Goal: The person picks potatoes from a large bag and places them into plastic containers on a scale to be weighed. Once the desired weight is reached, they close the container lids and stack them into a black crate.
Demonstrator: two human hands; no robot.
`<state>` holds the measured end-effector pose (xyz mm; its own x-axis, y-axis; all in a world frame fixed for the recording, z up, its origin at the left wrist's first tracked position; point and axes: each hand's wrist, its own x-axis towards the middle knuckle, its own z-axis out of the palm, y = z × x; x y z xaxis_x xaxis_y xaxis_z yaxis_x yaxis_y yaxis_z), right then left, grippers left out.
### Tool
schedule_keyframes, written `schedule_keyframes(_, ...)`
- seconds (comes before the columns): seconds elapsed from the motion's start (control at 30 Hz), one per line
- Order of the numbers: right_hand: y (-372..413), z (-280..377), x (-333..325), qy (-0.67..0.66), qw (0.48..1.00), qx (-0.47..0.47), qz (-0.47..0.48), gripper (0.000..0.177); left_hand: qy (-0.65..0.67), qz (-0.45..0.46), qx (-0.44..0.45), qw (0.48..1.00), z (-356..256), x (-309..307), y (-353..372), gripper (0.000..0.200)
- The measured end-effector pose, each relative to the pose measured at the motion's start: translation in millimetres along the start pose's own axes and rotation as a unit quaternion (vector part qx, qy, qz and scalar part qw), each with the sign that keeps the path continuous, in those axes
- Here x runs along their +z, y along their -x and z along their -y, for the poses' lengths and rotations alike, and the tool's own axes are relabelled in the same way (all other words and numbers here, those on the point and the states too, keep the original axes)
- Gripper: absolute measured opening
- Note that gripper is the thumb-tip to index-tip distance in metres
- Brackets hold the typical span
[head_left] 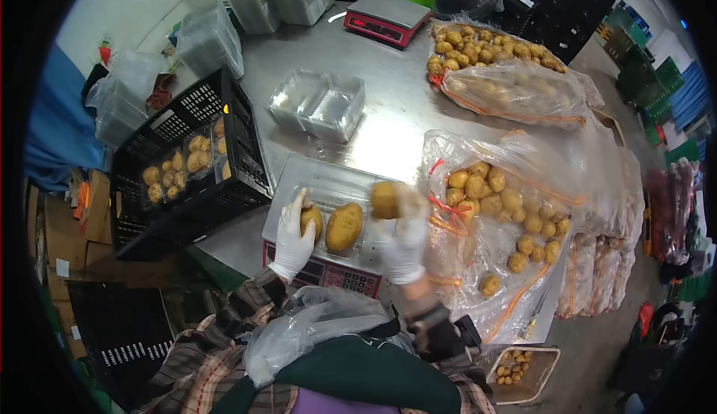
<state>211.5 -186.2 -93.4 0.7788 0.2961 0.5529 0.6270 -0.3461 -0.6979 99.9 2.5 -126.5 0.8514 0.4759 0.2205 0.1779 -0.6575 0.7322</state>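
Note:
My gloved left hand [293, 241] is closed around the side of a potato [312, 222] in a clear plastic tray that lies on the scale [280, 212]. Beside it in the tray rests a larger potato [344, 227], touched by neither hand. Over the tray's right side, my gloved right hand [403, 238], smeared by motion, holds another potato [385, 200]. The scale's red keypad panel faces me below the tray. To the right, loose potatoes [478, 182] lie on and in an open clear bag [441, 145].
A black crate [254, 141] with packed potato trays stands left. Empty clear trays [328, 104] sit behind the scale. A second red scale [381, 22] and another potato bag [515, 93] are at the back. A bin [549, 373] with small potatoes stands lower right.

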Motion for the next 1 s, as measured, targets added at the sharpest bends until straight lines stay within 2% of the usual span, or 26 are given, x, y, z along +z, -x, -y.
schedule_keyframes(0.03, 1, 8, 24, 0.026, 0.998, -0.049, 0.034, 0.078, 0.015, -0.027, -0.015, 0.999, -5, -3, -1, 0.066)
schedule_keyframes(0.07, -2, 16, 42, 0.052, 0.991, -0.096, 0.082, 0.074, 0.024, -0.041, -0.024, 0.999, -4, -5, -2, 0.065)
schedule_keyframes(0.1, -4, 24, 58, 0.114, 0.969, -0.092, 0.199, 0.062, 0.033, -0.056, -0.034, 0.997, -3, -7, -1, 0.065)
schedule_keyframes(0.13, 1, 21, 76, 0.196, 0.938, -0.127, 0.255, 0.051, 0.043, -0.072, -0.043, 0.996, 0, -9, 0, 0.064)
schedule_keyframes(0.17, 6, 14, 84, 0.178, 0.94, -0.119, 0.264, 0.048, 0.03, -0.067, -0.044, 0.996, 4, -13, 1, 0.062)
schedule_keyframes(0.27, -9, -6, 80, 0.083, 0.961, -0.068, 0.256, 0.045, 0.108, -0.095, -0.089, 0.986, 11, -27, 6, 0.06)
schedule_keyframes(0.3, -20, -12, 72, 0.078, 0.969, 0.021, 0.235, 0.046, 0.084, -0.095, -0.086, 0.988, 20, -32, 9, 0.056)
schedule_keyframes(0.37, -25, -38, 75, 0.142, 0.969, 0.137, 0.148, 0.05, 0.081, -0.053, -0.131, 0.987, 39, -36, 20, 0.055)
schedule_keyframes(0.4, -24, -55, 78, 0.001, 0.97, 0.199, 0.139, 0.049, 0.079, -0.032, -0.154, 0.984, 51, -38, 27, 0.055)
schedule_keyframes(0.43, -21, -74, 82, -0.139, 0.948, 0.256, 0.128, 0.048, 0.1, 0.049, -0.184, 0.977, 69, -40, 35, 0.045)
schedule_keyframes(0.47, -19, -83, 83, -0.276, 0.904, 0.307, 0.115, 0.047, 0.208, 0.082, -0.248, 0.942, 69, -42, 38, 0.041)
schedule_keyframes(0.53, -25, -47, 58, -0.356, 0.893, 0.268, 0.061, 0.046, 0.413, 0.145, -0.361, 0.824, 61, -53, 43, 0.035)
schedule_keyframes(0.57, -25, -30, 39, -0.324, 0.909, 0.249, 0.074, 0.042, 0.417, 0.141, -0.366, 0.82, 50, -60, 43, 0.034)
schedule_keyframes(0.63, -11, -11, 9, -0.23, 0.922, 0.254, 0.179, 0.041, 0.501, 0.139, -0.376, 0.767, 42, -70, 40, 0.038)
schedule_keyframes(0.67, 10, -17, 8, -0.187, 0.932, 0.235, 0.201, 0.043, 0.541, 0.133, -0.379, 0.739, 40, -75, 39, 0.041)
schedule_keyframes(0.7, 28, -14, 5, -0.088, 0.965, 0.132, 0.208, 0.05, 0.549, 0.136, -0.38, 0.731, 38, -78, 38, 0.044)
schedule_keyframes(0.73, 44, -8, 5, 0.005, 0.972, 0.091, 0.215, 0.056, 0.556, 0.158, -0.327, 0.747, 48, -76, 41, 0.038)
schedule_keyframes(0.77, 66, -14, 8, -0.008, 0.962, 0.147, 0.231, 0.056, 0.509, 0.164, -0.344, 0.772, 46, -76, 40, 0.031)
schedule_keyframes(0.8, 68, 0, 3, -0.003, 0.928, 0.24, 0.285, 0.048, 0.461, 0.168, -0.361, 0.793, 44, -74, 37, 0.025)
schedule_keyframes(0.83, 96, -26, 16, -0.124, 0.905, 0.323, 0.249, 0.034, 0.471, 0.168, -0.375, 0.78, 52, -68, 38, 0.02)
schedule_keyframes(0.93, 80, -1, 13, -0.278, 0.8, 0.491, 0.203, 0.02, 0.508, 0.154, -0.425, 0.733, 60, -61, 35, 0.012)
schedule_keyframes(1.0, 80, -5, 18, -0.302, 0.774, 0.524, 0.187, 0.016, 0.555, 0.156, -0.446, 0.684, 69, -54, 34, 0.01)
